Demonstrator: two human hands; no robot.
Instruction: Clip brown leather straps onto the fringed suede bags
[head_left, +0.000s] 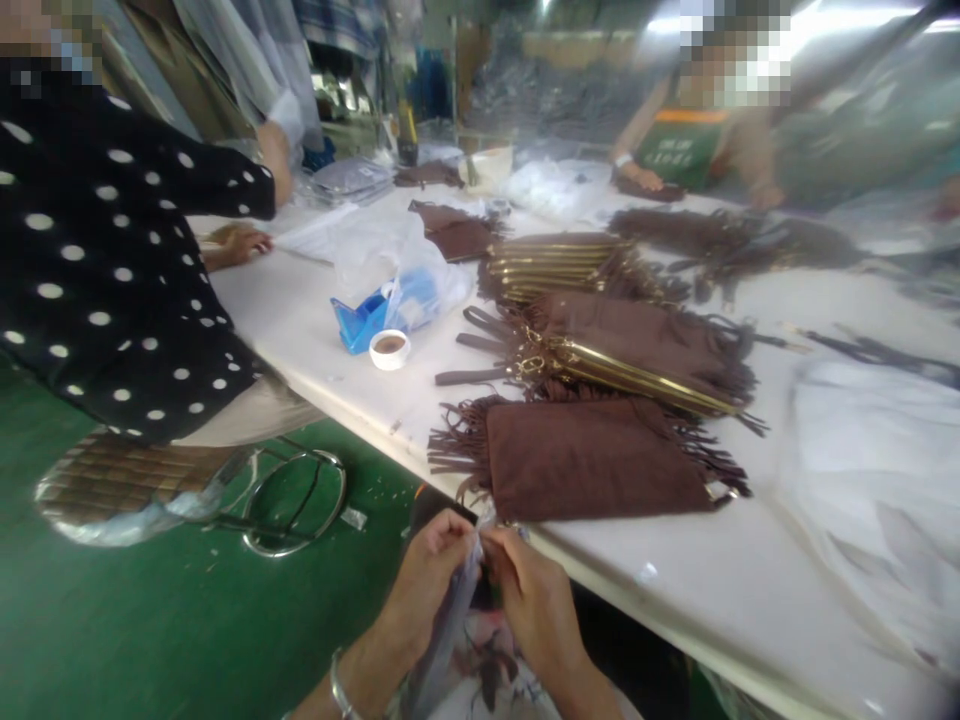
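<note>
My left hand [431, 575] and my right hand [536, 595] meet at the table's front edge, fingers pinched close together. Between them is what looks like a clear plastic bag [457, 610], thin and greyish, hanging down toward my lap. Just beyond my fingertips a brown fringed pouch [592, 460] lies flat on the white table [637, 575]. Behind it, more brown pouches [615, 345] with gold zippers and wrist straps are stacked. A silver bangle [341, 685] circles my left wrist.
A blue tape dispenser [364, 320] and a small white cup [389, 349] of brown contents stand left of the pouches. White plastic [877, 480] covers the table's right side. A person in a polka-dot top [112, 240] sits at left; another person's hand [641, 178] rests across the table.
</note>
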